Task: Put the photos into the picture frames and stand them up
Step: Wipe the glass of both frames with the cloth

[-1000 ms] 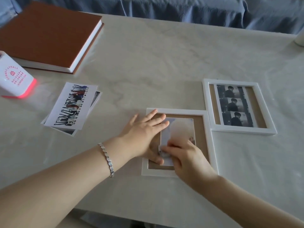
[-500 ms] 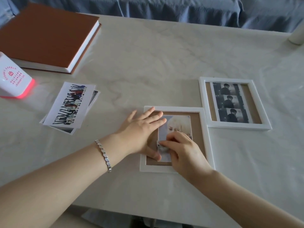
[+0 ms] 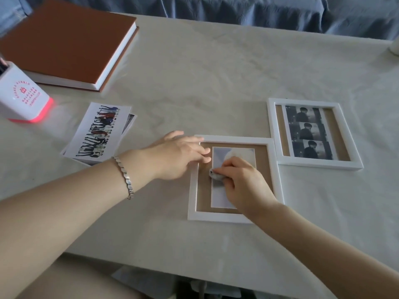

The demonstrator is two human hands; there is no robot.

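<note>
Roughly halfway: right hand [image 3: 241,182] is pinching a pale wad [image 3: 214,174] on the photo [image 3: 234,155] in the centre frame [image 3: 216,217], left hand [image 3: 174,156] pressing flat-fingered; neither frame is standing yet

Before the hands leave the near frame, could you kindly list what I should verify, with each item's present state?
1. Photo inside the near frame opening: ok.
2. Photo edges parallel to that frame: ok.
3. Left hand flat on the frame's left edge, steadying it: ok.
4. What the small grey piece pinched by the right hand is: cannot tell.
5. Photo strip seated in the far frame: ok.
6. Both frames standing: not ok, both lie flat on the table.
</note>
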